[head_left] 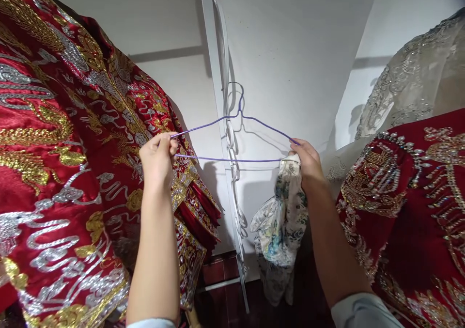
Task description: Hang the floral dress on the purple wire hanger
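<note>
head view: purple hanger, left hand closed on its bare left corner, right hand closed at its right corner with floral garment; apparently half done.

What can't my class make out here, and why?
Head view:
Purple hanger, left end: hidden by the left hand.
Right end: hidden by the right hand and patterned cloth.
Red jacket: cut off by the left edge.
Red beaded garment: cut off by the right edge.

No legible lettering, labels or numbers.
</note>
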`<move>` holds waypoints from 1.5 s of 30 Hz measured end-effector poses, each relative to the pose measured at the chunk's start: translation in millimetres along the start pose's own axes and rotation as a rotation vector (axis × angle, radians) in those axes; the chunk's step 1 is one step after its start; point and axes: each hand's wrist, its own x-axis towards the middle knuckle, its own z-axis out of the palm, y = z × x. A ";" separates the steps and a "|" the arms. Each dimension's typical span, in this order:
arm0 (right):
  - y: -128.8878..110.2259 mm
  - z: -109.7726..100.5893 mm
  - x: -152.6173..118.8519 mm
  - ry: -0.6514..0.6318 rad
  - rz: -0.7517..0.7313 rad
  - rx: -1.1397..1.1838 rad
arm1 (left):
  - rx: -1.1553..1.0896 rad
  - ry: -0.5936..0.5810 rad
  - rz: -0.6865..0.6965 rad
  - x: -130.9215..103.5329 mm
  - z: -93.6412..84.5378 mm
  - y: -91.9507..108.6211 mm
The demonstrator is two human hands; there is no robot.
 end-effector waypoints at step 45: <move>-16.5 -2.3 -57.9 -0.305 -0.221 -0.780 | 0.830 -0.181 0.464 -101.3 -78.9 -28.6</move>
